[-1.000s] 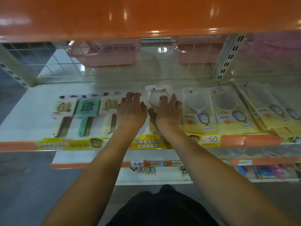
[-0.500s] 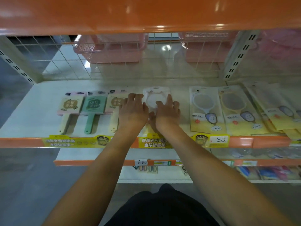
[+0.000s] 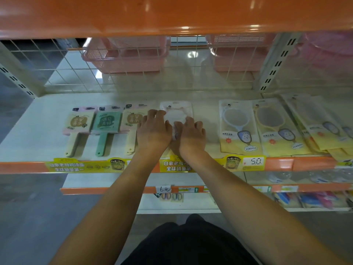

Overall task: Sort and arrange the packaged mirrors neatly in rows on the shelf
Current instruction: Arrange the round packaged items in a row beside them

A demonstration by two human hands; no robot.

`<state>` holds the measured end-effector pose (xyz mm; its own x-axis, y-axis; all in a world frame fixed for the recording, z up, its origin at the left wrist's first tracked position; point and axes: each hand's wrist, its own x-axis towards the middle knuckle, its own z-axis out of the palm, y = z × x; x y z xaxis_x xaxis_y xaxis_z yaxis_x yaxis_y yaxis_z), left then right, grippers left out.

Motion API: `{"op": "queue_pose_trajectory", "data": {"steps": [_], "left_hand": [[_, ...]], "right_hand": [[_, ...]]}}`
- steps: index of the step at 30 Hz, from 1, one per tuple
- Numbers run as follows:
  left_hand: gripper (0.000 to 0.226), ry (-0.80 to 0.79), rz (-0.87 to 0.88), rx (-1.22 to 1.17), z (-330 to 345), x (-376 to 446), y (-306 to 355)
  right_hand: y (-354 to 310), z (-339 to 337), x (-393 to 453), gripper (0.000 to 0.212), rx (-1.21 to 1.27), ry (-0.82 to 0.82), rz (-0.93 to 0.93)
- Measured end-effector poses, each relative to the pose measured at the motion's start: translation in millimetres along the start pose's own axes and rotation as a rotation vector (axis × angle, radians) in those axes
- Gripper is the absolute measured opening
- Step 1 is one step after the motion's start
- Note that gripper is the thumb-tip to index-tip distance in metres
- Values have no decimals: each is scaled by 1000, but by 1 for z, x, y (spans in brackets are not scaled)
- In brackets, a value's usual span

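- Packaged mirrors lie flat in a row on a white shelf (image 3: 38,121) with an orange front edge; an orange shelf (image 3: 172,14) hangs above, and a white wire grid (image 3: 57,73) closes the back.
- Behind the grid stand pink plastic baskets (image 3: 126,54) with perforated walls, over a shiny tiled floor.
- On the right, yellow-backed clear pouches hold oval hand mirrors: one with a pale blue frame (image 3: 236,125), one with a yellow frame (image 3: 273,125), and more pouches (image 3: 315,123) overlapping further right.
- On the left lie three paddle-shaped mirrors on header cards, touching side by side: a pink one (image 3: 78,127), a green one (image 3: 106,127), a cream one (image 3: 131,127). Each face carries Chinese characters, too small to read surely.
- Between the two groups lies a clear pouch with a white round mirror (image 3: 176,113) that has small ears.
- The left hand (image 3: 153,131) rests on the left edge of this pouch, with bent fingers on its upper corner; the right hand (image 3: 191,134) presses its lower part with relaxed fingers.
- A yellow strip (image 3: 82,166) on the shelf edge carries Chinese advertising text, and a price tag (image 3: 255,161) reads "5.0".
- On the lower shelf a handwritten tag (image 3: 165,189) reads "6元".
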<state>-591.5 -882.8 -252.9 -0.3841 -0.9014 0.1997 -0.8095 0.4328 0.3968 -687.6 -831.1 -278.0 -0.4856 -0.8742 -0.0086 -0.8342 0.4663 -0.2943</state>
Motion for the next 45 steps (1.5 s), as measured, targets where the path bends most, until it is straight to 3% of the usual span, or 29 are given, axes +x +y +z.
{"op": "queue_pose_trajectory", "data": {"steps": [8,13,25,28,38,45], "left_hand": [[36,-24,-18,68,-2,0,-9],[37,-34,-45,73,-6,-3,-13],[40,-11,-47,79,-14,-7,-20],[41,-31,-25,62,-12,-4,-10],[40,-69,135,24,11,10,64],[41,-148,195,34,35,8,99]], "right_hand": [[3,-3,7,60,8,28,-17],[1,6,9,55,52,-28,-103],[-7,6,7,59,68,-43,-95],[1,-10,5,64,95,29,-91],[73,-72,7,65,73,176,172],[125,-70,-3,72,-11,65,371]]}}
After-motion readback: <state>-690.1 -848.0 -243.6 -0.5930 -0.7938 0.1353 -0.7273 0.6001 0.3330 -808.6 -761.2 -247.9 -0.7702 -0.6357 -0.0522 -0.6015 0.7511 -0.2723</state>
